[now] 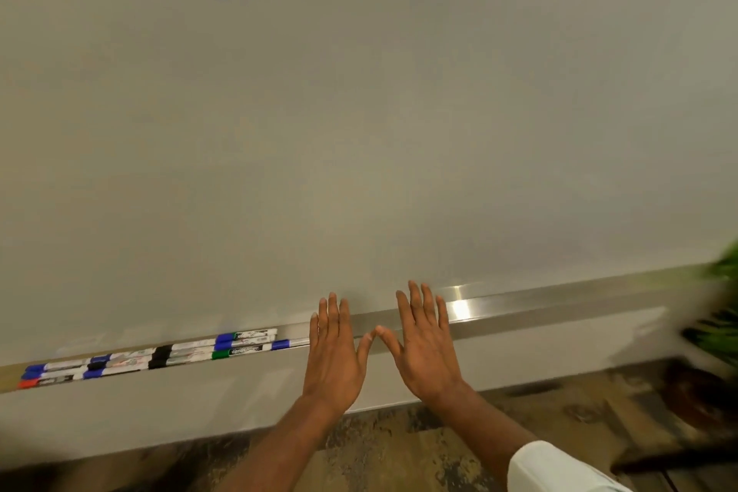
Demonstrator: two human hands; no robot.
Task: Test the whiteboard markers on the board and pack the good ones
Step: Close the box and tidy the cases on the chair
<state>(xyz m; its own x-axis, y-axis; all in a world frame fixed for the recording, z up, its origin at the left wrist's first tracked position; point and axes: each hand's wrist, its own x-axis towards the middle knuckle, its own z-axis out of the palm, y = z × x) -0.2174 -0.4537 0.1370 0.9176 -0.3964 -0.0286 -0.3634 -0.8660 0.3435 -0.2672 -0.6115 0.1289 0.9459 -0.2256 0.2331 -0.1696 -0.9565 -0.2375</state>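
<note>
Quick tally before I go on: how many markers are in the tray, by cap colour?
Blue markers: 7
Black markers: 3
Green marker: 1
Red marker: 1
Total: 12 in the tray. Motion blur makes the blue and black counts approximate.
</note>
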